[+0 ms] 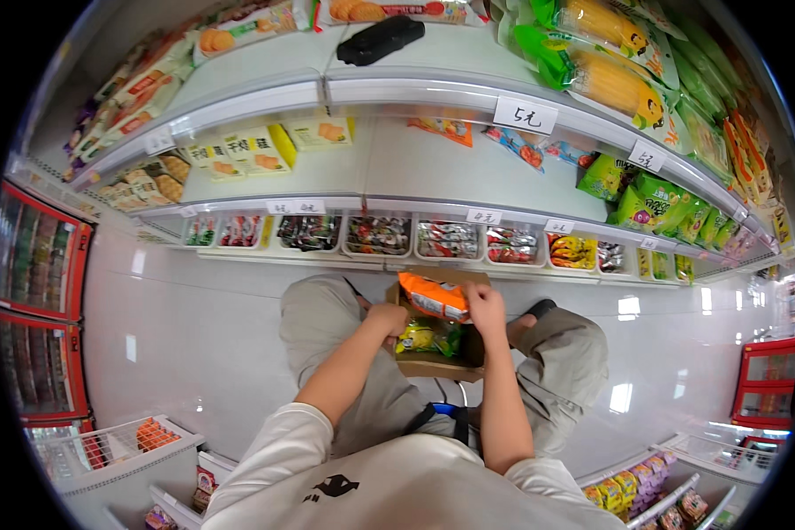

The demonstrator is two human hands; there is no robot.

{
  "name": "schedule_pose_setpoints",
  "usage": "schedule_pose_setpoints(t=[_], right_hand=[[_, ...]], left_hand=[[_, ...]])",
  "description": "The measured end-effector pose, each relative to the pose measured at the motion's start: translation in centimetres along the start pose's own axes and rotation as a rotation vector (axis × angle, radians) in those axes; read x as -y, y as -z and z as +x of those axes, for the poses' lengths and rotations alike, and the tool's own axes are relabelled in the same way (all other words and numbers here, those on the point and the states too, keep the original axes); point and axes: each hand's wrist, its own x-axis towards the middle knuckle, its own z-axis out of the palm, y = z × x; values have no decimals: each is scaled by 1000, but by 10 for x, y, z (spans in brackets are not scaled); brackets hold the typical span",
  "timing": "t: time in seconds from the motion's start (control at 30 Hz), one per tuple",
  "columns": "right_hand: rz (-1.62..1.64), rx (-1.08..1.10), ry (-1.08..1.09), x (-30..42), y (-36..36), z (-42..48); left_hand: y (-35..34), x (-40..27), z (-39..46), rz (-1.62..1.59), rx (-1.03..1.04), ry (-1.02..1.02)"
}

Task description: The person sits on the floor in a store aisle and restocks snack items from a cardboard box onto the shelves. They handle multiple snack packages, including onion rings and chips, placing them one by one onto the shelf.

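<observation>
My right hand (485,306) grips the right end of an orange snack packet (433,296), which is raised over an open cardboard box (437,366) between my knees. My left hand (391,320) is at the left side of the box, its fingers partly hidden; whether they grip the box wall or a packet, I cannot tell. Inside the box lie a yellow-green snack packet (417,336) and a green one (449,342) beside it.
Ahead stand shelves with bagged snacks, corn packs (613,83) and a black object (380,40). White bins (378,236) of small packets line the bottom shelf. Red-framed cabinets (73,265) stand left; wire-topped shelf units (132,447) are behind on both sides.
</observation>
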Motion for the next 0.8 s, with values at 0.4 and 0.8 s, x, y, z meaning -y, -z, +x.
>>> schedule_pose_setpoints(t=[0.4, 0.8], right_hand=[[456, 427, 138, 82, 13, -105], [449, 147, 690, 173, 40, -154]], left_hand=[[4, -42, -109, -2323, -351, -919], [-3, -32, -109, -2141, 171, -1514]])
